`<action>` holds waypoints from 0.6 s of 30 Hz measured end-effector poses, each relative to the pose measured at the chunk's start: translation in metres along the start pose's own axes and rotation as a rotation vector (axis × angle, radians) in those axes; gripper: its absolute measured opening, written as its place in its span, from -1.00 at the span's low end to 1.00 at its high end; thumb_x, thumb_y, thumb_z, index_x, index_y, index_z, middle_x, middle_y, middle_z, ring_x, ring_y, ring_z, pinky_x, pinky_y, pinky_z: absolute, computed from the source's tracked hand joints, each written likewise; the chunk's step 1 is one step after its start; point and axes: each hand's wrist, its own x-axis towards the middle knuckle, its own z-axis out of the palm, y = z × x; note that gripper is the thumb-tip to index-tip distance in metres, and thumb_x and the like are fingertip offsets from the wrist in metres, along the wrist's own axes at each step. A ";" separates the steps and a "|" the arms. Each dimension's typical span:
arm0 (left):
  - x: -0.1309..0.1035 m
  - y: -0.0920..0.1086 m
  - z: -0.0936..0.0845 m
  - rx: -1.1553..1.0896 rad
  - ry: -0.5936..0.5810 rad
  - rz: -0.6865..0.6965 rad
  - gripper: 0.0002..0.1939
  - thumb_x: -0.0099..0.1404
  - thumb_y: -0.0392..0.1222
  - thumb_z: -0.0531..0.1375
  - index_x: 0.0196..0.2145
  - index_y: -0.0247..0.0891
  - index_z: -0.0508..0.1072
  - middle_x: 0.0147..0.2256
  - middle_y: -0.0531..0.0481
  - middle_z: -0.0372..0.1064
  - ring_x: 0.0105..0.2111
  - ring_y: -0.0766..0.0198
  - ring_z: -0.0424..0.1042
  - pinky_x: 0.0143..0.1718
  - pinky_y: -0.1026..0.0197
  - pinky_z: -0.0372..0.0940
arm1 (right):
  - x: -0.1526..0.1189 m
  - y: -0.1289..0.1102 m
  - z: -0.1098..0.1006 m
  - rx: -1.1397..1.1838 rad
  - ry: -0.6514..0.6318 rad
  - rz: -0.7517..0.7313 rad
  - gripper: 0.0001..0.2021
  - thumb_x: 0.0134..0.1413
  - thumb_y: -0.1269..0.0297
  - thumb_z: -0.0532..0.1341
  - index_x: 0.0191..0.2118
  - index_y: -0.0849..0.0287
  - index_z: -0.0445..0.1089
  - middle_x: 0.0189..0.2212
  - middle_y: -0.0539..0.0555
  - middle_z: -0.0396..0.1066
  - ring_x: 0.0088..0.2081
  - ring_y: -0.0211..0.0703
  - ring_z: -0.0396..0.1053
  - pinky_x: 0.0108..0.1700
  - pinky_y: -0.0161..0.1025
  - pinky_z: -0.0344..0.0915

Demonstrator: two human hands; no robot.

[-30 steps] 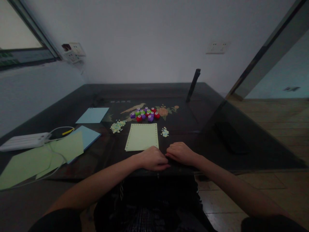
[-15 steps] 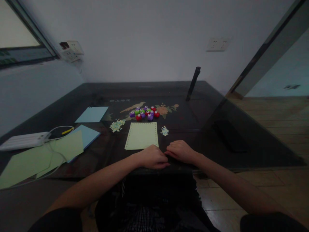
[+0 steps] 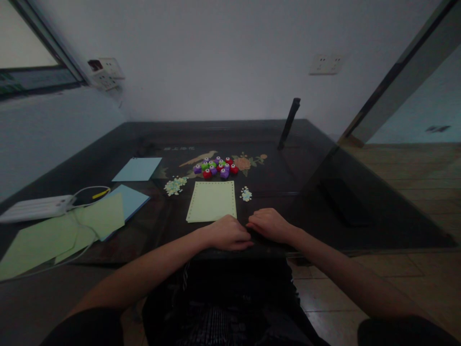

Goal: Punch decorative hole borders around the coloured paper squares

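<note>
My left hand point(image 3: 230, 233) rests at the table's near edge, curled into a loose fist, with nothing showing in it. Just right of it lies my right hand point(image 3: 268, 224), also curled closed, the knuckles of the two nearly touching. Beyond my left hand is a pale green sheet of paper point(image 3: 212, 203) with small marks along its borders; its near right corner meets that hand. A pile of tiny pale pieces point(image 3: 175, 185) lies left of the sheet, and a smaller pile point(image 3: 246, 194) lies right of it. Several red, purple and green eye-like pieces point(image 3: 213, 170) are clustered behind the paper.
Blue paper point(image 3: 139, 169) lies at the left, with more green sheets point(image 3: 39, 247) nearer. A white power strip point(image 3: 36, 209) and its cable rest beside them. A black upright stick point(image 3: 288, 124) stands at the back right; a dark flat object point(image 3: 344, 202) lies at the right.
Both hands keep the same closed pose and place. Only the camera view has shifted very slightly; nothing on the table has moved.
</note>
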 end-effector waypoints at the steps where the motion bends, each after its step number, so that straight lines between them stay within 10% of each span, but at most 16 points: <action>1: 0.000 0.000 0.000 0.000 0.001 0.004 -0.60 0.35 -0.10 -0.04 -0.58 -0.25 0.35 -0.62 0.04 0.36 -0.62 0.37 0.29 -0.56 0.26 0.05 | 0.000 0.000 0.000 -0.001 -0.003 0.003 -0.66 0.26 0.26 -0.01 -0.49 0.23 0.35 -0.58 0.03 0.34 -0.53 -0.27 0.19 -0.43 -0.28 -0.04; 18: 0.000 0.001 -0.001 0.020 -0.020 -0.003 -0.62 0.35 -0.10 -0.02 -0.57 -0.25 0.35 -0.60 0.04 0.38 -0.61 0.36 0.31 -0.56 0.26 0.02 | 0.001 -0.001 -0.002 0.004 -0.011 0.005 -0.68 0.24 0.27 0.03 -0.49 0.23 0.35 -0.57 0.04 0.36 -0.52 -0.26 0.23 -0.42 -0.29 -0.03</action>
